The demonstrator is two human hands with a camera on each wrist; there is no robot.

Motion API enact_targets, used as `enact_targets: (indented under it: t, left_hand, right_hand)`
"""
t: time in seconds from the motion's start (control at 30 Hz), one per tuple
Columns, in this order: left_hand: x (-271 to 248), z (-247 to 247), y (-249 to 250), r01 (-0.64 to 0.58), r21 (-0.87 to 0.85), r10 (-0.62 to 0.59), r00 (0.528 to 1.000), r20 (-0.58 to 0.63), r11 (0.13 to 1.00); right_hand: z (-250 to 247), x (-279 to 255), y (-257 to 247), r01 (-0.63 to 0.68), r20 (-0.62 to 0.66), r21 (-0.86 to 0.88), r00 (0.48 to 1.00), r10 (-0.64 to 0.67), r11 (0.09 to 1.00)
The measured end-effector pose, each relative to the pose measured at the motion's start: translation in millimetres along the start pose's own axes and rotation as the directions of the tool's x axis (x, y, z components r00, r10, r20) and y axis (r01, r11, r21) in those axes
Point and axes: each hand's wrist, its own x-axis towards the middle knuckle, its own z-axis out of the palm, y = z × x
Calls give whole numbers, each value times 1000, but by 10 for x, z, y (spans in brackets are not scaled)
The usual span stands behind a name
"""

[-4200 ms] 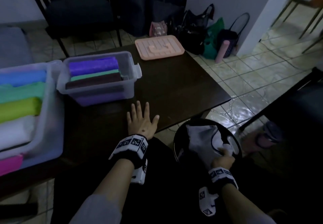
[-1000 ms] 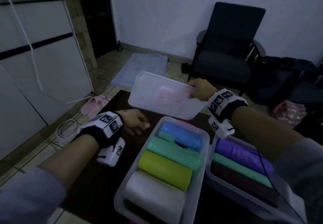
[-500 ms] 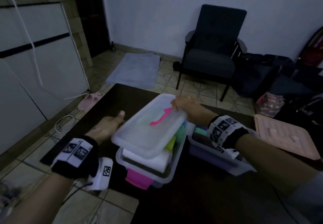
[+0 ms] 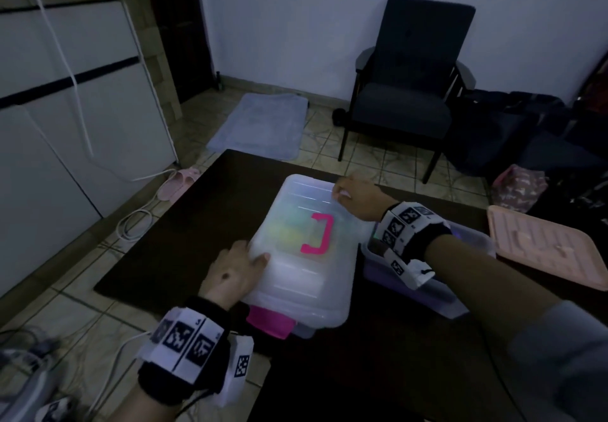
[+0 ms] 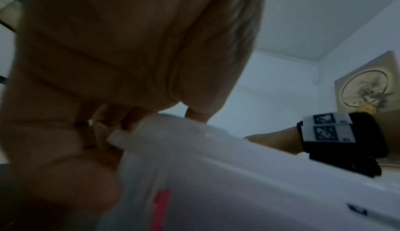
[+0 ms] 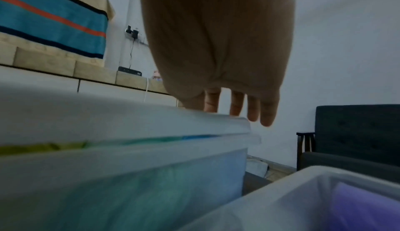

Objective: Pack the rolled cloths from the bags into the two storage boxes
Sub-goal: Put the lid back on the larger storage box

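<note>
A large translucent storage box point(image 6: 129, 183) stands on the dark table point(image 4: 184, 224), with coloured rolled cloths point(image 6: 162, 183) showing through its wall. Its clear lid point(image 4: 296, 283), with a pink handle point(image 4: 317, 234), lies flat on top. My left hand point(image 4: 240, 267) grips the lid's near-left edge, thumb on top and fingers curled under the rim point(image 5: 121, 128). My right hand point(image 4: 352, 194) rests straight fingers point(image 6: 253, 111) on the lid's far right corner. A smaller box point(image 4: 427, 290) stands uncovered to the right, holding a purple cloth point(image 6: 368, 209).
A pink lid point(image 4: 546, 253) lies on the table's right side. A dark armchair point(image 4: 411, 92) and dark bags point(image 4: 519, 132) stand behind. On the floor to the left are a mat point(image 4: 260, 128), slippers point(image 4: 177, 179) and cables point(image 4: 135, 220).
The lid, tilted over the large box half a second ago, now lies flat on it. My left hand has moved in from beside the box to grip the lid's edge.
</note>
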Motion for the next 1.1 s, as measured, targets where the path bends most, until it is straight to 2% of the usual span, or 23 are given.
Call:
enact_targets:
  t: [0.07,0.1,0.2,0.37,0.43,0.5,0.57,0.7,0.8,0.97,1.1]
  left_hand:
    - [-3,50,-32,86,0,-86,996,-18,996]
    - [11,75,-48,107,-24,-107,994,-28,994]
    - [41,85,-71,106,-99,-110,993,-41,989]
    - [239,-60,-37,71,-171,-78,997,-30,983]
    - [372,-221,33,45,-132,-49,998,-30,990]
    - [560,-435,106,-29,-49,28,999,-17,998]
    - [802,-636,142,-109,43,109,994,2,993]
    - [1174,-919,335,-217,252,210,976,55,943]
    - [1352,-1005,513,-286,347,263,958,113,893]
    - [1621,-968,614,-318,406,290,948,131,857]
    - [1721,-913,700,-365,413,332,931,152,835]
  right_hand:
    - [50,66,-24,-126,-20,-49,992,125,991]
    - [54,75,-35,-162,-21,-10,987,161,987]
    - [29,91,39,-172,18,214,985,172,962]
    - [-20,95,240,-207,36,344,977,208,916]
    - [-8,83,292,-226,25,405,971,236,886]
    - [-2,48,292,-241,-5,451,962,273,859]
    - [29,14,260,-284,16,470,950,313,836]
    - [211,-47,207,-393,89,544,906,414,742]
    - [365,-132,173,-449,114,588,869,481,673]
    - [371,-266,152,-494,165,691,818,551,527]
    - [341,-353,183,-503,145,685,803,579,527]
